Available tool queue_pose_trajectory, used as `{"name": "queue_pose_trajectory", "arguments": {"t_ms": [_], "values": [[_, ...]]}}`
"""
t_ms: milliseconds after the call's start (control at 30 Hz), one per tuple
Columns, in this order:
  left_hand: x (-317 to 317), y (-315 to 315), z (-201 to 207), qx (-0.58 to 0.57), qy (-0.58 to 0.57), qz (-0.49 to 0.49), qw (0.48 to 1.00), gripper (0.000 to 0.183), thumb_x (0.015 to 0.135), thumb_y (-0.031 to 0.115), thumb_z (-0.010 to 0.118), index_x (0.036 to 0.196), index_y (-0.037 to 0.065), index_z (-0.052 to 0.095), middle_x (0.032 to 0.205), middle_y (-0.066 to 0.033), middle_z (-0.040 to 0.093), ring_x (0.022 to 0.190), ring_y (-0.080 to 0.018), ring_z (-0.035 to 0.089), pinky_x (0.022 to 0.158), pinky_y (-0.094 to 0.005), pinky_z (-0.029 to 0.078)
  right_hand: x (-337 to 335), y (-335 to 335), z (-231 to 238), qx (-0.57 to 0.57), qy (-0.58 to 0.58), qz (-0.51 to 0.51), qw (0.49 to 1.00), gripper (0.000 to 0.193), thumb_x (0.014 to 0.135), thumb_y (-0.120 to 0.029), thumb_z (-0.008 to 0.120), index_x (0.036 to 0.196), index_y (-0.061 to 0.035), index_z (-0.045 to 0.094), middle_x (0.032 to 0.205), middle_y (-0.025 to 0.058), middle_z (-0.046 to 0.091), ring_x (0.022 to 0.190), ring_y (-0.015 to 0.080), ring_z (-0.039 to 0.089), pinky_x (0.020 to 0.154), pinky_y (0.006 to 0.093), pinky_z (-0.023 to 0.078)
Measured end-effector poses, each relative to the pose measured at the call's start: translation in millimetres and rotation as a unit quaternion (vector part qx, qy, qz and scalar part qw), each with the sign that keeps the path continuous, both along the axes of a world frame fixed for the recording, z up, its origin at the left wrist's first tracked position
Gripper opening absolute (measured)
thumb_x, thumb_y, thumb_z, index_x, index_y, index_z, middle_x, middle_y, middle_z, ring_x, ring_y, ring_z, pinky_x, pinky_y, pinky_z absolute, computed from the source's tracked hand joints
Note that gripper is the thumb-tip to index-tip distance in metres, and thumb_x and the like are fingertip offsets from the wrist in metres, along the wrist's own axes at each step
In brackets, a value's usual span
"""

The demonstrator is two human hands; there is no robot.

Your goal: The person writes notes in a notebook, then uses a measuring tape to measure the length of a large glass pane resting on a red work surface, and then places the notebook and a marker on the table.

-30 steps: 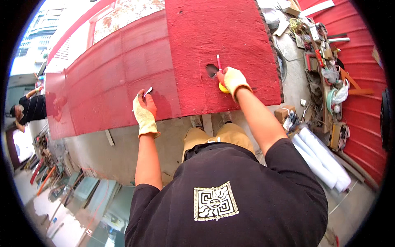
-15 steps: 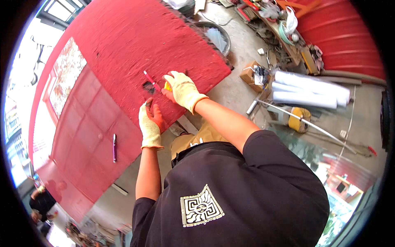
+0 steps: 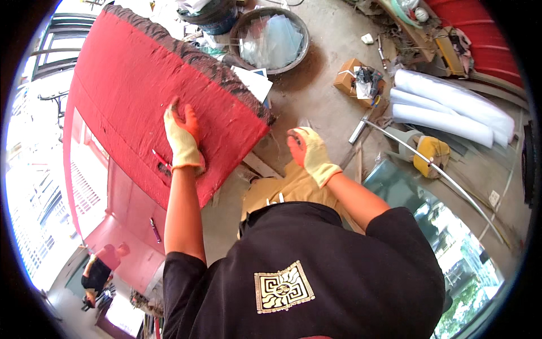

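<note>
My left hand [image 3: 183,137], in a cream knitted glove with an orange palm side, is over the red fabric-covered table [image 3: 141,73]. Its fingers are stretched and apart, and I see nothing in them. Close to its wrist, a red-and-white pen [image 3: 161,158] lies beside a dark worn spot in the covering. My right hand [image 3: 312,153], gloved the same way, hangs off the table's near right corner with curled fingers. What it holds, if anything, is hidden. A purple pen [image 3: 155,230] lies on the glossy sheet [image 3: 132,206] at the table's left.
A round tub [image 3: 270,70] of clear offcuts stands beyond the table's ragged edge, near white papers [image 3: 252,83]. To the right are a cardboard box [image 3: 347,79], white rolls [image 3: 446,107], a long metal rod [image 3: 435,164] and a glass sheet [image 3: 395,186]. Another person [image 3: 101,271] is at far left.
My left hand has reached farther across the table. My right hand has drawn off it to the right, and the yellow object near its fingers no longer shows. The view has shifted.
</note>
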State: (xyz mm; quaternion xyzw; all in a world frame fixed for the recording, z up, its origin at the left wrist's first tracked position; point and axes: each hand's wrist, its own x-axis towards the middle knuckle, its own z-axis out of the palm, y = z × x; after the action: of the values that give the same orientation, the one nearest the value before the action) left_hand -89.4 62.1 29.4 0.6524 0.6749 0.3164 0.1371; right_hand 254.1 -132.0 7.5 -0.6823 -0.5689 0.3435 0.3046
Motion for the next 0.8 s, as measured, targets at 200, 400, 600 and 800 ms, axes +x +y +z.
{"name": "queue_pose_trajectory", "arguments": {"t_ms": [200,400,600,800], "values": [[42.9,55.6,-61.8,-0.013,0.326,0.120,0.938,0.058,0.112,0.041,0.056,0.158,0.006,0.057,0.163,-0.0290,0.052,0.150,-0.0485,0.048,0.127,-0.0585,0.034,101.7,60.3,-104.8,-0.243,-0.134,0.077,0.958,0.057,0.101,-0.041,0.073,0.145,-0.0061,0.064,0.137,0.0220,0.070,0.126,0.0427,0.068,0.106,0.0508,0.056],[46.1,61.6,-57.0,-0.021,0.274,0.107,0.955,0.056,0.112,0.033,0.057,0.161,0.007,0.055,0.163,-0.0292,0.051,0.152,-0.0484,0.047,0.129,-0.0572,0.031,91.3,189.5,-194.4,-0.329,-0.138,0.168,0.919,0.067,0.101,-0.046,0.075,0.155,-0.0099,0.057,0.144,0.0211,0.067,0.134,0.0416,0.065,0.113,0.0516,0.053],[51.3,67.7,-52.8,-0.056,0.243,0.097,0.963,0.054,0.111,0.023,0.057,0.160,-0.001,0.053,0.166,-0.0283,0.048,0.156,-0.0459,0.042,0.131,-0.0548,0.029,13.3,310.9,-314.7,-0.334,-0.195,0.261,0.885,0.053,0.103,-0.046,0.071,0.144,-0.0117,0.067,0.145,0.0183,0.068,0.133,0.0375,0.066,0.111,0.0500,0.055],[54.7,69.7,-47.3,-0.088,0.205,0.108,0.969,0.055,0.112,0.020,0.055,0.161,-0.003,0.051,0.169,-0.0281,0.045,0.159,-0.0447,0.039,0.133,-0.0531,0.026,-64.7,399.0,-387.5,-0.293,-0.247,0.269,0.884,0.055,0.101,-0.050,0.072,0.140,-0.0113,0.071,0.151,0.0171,0.065,0.141,0.0346,0.063,0.116,0.0484,0.052]]}}
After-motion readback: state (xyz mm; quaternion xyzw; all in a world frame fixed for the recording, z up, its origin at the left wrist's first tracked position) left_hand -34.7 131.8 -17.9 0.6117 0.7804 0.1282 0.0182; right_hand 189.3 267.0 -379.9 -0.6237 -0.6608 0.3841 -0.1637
